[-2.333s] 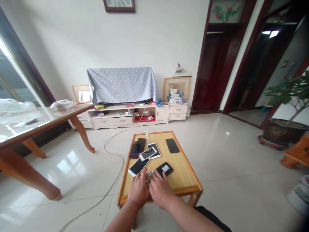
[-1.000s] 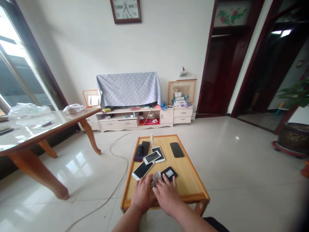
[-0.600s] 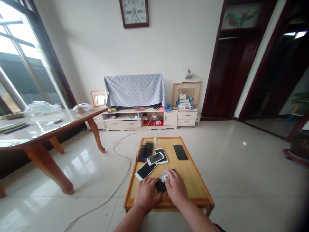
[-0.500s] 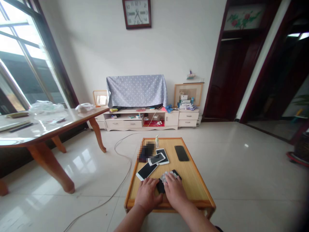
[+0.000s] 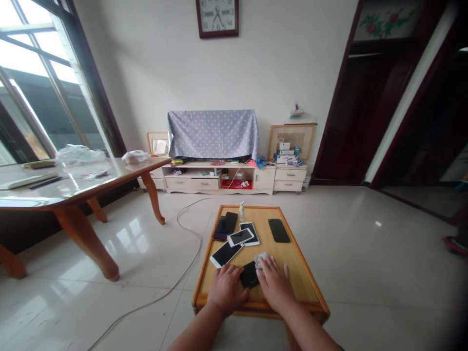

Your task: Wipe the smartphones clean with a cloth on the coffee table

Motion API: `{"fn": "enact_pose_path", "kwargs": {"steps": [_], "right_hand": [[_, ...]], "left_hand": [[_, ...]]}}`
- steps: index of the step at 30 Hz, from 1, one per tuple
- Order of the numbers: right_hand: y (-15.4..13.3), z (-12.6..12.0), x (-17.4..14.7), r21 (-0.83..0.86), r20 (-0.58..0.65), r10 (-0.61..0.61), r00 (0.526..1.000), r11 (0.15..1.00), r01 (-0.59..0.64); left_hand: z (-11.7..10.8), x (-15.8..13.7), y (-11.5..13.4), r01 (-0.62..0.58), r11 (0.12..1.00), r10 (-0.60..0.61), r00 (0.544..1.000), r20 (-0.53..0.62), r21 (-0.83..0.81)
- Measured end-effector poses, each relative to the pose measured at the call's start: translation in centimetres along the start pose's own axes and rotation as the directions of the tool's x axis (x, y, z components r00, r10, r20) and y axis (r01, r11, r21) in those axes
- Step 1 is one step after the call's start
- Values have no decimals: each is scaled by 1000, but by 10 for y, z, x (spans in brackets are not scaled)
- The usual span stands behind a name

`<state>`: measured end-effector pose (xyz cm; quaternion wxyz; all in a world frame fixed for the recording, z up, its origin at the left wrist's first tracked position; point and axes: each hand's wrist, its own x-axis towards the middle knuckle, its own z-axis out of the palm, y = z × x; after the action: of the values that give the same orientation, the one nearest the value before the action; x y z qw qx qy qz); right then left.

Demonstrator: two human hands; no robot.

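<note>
A black smartphone (image 5: pixel 249 276) lies on the small wooden table near its front edge, between my two hands. My left hand (image 5: pixel 227 288) grips the phone's left side, its thumb at the near edge and fingertips at the far part. Under the fingertips of my right hand (image 5: pixel 275 283) is a crumpled whitish tissue (image 5: pixel 260 260), pressed at the phone's right far end. That end of the phone is hidden by the hand and tissue. Just beyond my left hand, a white-framed phone (image 5: pixel 225 254) lies with another white phone (image 5: pixel 241 237) overlapping it and a third (image 5: pixel 253 234).
A small pump bottle (image 5: pixel 242 211) stands at the wooden table's (image 5: pixel 300 287) far edge. Dark phones lie at its far left (image 5: pixel 230 222) and far right (image 5: pixel 279 230). A cable (image 5: pixel 190 263) runs over the floor on the left. A larger table (image 5: pixel 146 168) stands left.
My right hand has shifted right with the tissue, its fingers spreading more, and more of the phone's surface shows. My left hand keeps its place on the phone. The view has shifted slightly.
</note>
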<state>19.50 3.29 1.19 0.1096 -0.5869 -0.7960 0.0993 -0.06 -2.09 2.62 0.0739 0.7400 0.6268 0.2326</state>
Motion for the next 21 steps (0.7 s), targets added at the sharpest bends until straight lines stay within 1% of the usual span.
{"fn": "enact_pose_path", "kwargs": {"steps": [3, 6, 9, 10, 11, 12, 13, 15, 17, 18, 19, 21], "right_hand": [[-5, 1, -5, 20, 8, -53, 999, 998, 52], [-20, 2, -19, 61, 39, -130, 991, 990, 128], [-34, 3, -34, 149, 59, -291, 955, 949, 279], [-35, 3, -37, 170, 63, -330, 942, 934, 315], [-35, 1, -37, 177, 64, -342, 938, 928, 327], [-32, 0, -36, 171, 65, -325, 943, 935, 311], [-26, -3, -32, 153, 64, -283, 957, 950, 271], [-14, -8, -22, 95, 49, -161, 986, 983, 155], [-5, -11, -14, 46, 26, -61, 998, 997, 60], [-4, -12, -13, 37, 21, -43, 999, 998, 43], [-6, -12, -15, 43, 25, -53, 998, 998, 52], [-18, -9, -24, 95, 49, -142, 989, 986, 137]], "left_hand": [[0, 0, 0, -12, 1000, 12, 1000, 0, -1], [0, 1, 0, -10, 1000, 10, 1000, 2, 1], [0, 1, -1, -16, 1000, 15, 999, 38, 11], [0, 1, -1, -20, 1000, 19, 999, 47, 14], [1, 2, -1, -22, 1000, 21, 999, 48, 16], [1, 2, -1, -22, 1000, 21, 999, 42, 15], [1, 2, -1, -20, 1000, 20, 999, 33, 14], [1, 2, 0, -25, 1000, 25, 999, 25, 7], [0, 2, 0, -38, 999, 38, 999, 32, 5], [0, 3, 1, -39, 999, 39, 999, 35, 8], [0, 3, 1, -36, 999, 35, 999, 35, 15], [0, 3, 1, -17, 999, 16, 999, 43, 34]]}}
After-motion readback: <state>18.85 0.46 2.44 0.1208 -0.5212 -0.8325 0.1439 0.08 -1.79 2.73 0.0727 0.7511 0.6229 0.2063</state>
